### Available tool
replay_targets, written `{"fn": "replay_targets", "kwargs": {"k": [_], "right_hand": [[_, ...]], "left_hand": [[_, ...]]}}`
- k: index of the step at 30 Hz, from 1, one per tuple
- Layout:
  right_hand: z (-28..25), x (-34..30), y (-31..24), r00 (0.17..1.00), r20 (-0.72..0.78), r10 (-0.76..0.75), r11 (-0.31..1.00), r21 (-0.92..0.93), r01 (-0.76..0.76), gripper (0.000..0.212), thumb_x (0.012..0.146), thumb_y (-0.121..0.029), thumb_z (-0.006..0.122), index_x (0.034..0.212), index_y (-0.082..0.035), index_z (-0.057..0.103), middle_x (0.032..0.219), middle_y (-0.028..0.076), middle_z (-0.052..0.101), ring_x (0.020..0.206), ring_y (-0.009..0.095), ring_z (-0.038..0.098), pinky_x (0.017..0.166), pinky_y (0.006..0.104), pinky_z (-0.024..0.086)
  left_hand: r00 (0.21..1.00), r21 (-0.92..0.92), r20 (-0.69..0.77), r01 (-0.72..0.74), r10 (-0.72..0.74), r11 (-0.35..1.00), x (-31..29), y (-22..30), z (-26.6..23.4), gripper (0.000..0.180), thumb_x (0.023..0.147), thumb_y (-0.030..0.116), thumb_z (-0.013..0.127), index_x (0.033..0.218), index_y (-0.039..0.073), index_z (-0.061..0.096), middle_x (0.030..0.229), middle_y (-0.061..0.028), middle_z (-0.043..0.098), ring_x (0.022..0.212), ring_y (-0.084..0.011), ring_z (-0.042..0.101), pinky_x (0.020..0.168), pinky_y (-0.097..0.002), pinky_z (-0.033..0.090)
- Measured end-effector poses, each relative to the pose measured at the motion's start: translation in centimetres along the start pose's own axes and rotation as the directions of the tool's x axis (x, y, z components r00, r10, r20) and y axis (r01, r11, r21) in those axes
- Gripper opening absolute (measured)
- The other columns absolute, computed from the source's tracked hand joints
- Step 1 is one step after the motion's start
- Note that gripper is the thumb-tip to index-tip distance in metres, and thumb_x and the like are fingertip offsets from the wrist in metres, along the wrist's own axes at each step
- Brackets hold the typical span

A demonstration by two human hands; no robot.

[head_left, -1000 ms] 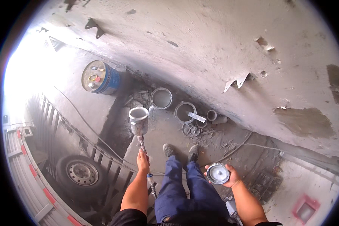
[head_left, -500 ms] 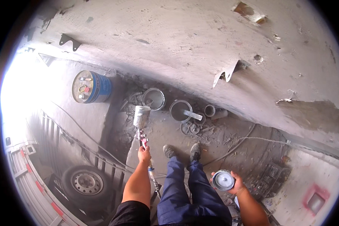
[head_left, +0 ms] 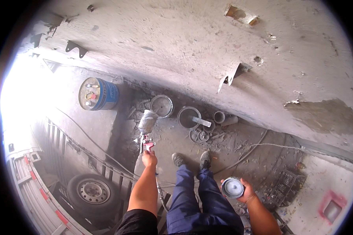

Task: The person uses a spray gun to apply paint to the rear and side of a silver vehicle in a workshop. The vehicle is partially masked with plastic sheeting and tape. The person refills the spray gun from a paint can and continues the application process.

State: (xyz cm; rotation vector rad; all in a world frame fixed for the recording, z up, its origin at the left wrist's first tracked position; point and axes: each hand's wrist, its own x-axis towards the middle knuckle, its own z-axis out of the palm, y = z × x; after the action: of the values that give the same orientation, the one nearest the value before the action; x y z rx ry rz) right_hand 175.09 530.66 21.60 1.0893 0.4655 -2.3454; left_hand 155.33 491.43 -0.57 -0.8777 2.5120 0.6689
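My left hand (head_left: 149, 159) is closed round the handle of a spray gun (head_left: 148, 145) with pinkish-red parts. On the gun's upper end sits a grey-smeared cup (head_left: 148, 123), tilted a little to the right. An air hose (head_left: 160, 192) runs down from the gun beside my leg. Lower right, my right hand (head_left: 246, 192) grips a round lid (head_left: 233, 188) by its rim. Its pale grey face has a small knob in the middle and points up at me. The lid is well apart from the gun.
Ahead stand a grey-filled bucket (head_left: 162, 105) and another bucket (head_left: 184, 118) with a flat stick (head_left: 202, 121). Round lids (head_left: 203, 136) lie nearby. A blue drum (head_left: 110, 94) stands left, a wheel (head_left: 93, 191) lower left. A pale panel (head_left: 164, 47) with jutting metal brackets slants overhead.
The cup on the spray gun has tipped from nearly upright toward the right, as my left hand turned the gun. My right hand keeps the lid. The view has shifted slightly.
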Motion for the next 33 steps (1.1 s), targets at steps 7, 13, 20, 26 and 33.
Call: {"fn": "replay_targets", "kwargs": {"k": [7,13,20,26,33], "right_hand": [[0.0,-0.2,0.3,1.000,0.024,-0.004,1.000,-0.012,0.005,0.072,0.078,-0.055,0.057,0.125,0.000,0.050,0.134,0.017,0.048,0.119,0.038,0.049,0.086,0.0533,0.047],[0.5,-0.8,0.5,1.000,0.018,-0.023,0.998,-0.051,0.024,0.077,0.081,-0.057,0.054,0.127,0.005,0.046,0.123,0.018,0.055,0.113,0.032,0.055,0.088,0.0484,0.049],[1.2,-1.8,0.3,0.998,0.042,-0.036,0.999,-0.034,0.037,0.076,0.080,-0.056,0.057,0.125,0.005,0.048,0.120,0.018,0.057,0.111,0.031,0.056,0.085,0.0483,0.050],[2.4,-2.9,0.0,0.992,0.112,-0.062,0.996,-0.059,0.069,0.075,0.080,-0.056,0.058,0.126,0.003,0.048,0.123,0.017,0.055,0.112,0.032,0.055,0.085,0.0494,0.050],[4.4,-4.2,0.9,0.987,0.122,-0.100,0.987,-0.114,0.114,0.077,0.078,-0.059,0.055,0.126,0.002,0.049,0.128,0.016,0.052,0.117,0.035,0.051,0.085,0.0530,0.049]], "left_hand": [[0.999,-0.003,-0.031,-0.009,0.009,1.000,-0.3,-0.4,-0.4,0.028,0.076,0.025,0.070,0.092,0.004,0.059,0.091,-0.0177,0.062,0.087,-0.0357,0.060,0.077,-0.0444,0.047],[0.999,-0.066,0.044,0.009,-0.007,0.998,-0.7,-0.6,-1.1,0.026,0.079,0.025,0.067,0.089,0.003,0.057,0.088,-0.0145,0.061,0.077,-0.0321,0.060,0.073,-0.0423,0.048],[0.934,-0.532,0.356,0.223,-0.024,0.817,-3.3,-0.5,-6.0,0.023,0.086,0.026,0.060,0.098,0.009,0.049,0.064,0.0025,0.041,0.051,-0.0084,0.042,0.044,-0.0281,0.041],[0.915,-0.506,0.393,0.301,-0.094,0.808,-5.6,-2.6,-11.2,0.024,0.087,0.031,0.060,0.091,0.012,0.045,0.058,0.0011,0.038,0.041,-0.0121,0.039,0.039,-0.0304,0.040],[0.900,-0.662,0.415,0.398,-0.132,0.635,-6.3,-7.7,-16.5,0.024,0.087,0.031,0.059,0.084,0.017,0.039,0.059,0.0004,0.037,0.044,-0.0153,0.043,0.042,-0.0333,0.043]]}}
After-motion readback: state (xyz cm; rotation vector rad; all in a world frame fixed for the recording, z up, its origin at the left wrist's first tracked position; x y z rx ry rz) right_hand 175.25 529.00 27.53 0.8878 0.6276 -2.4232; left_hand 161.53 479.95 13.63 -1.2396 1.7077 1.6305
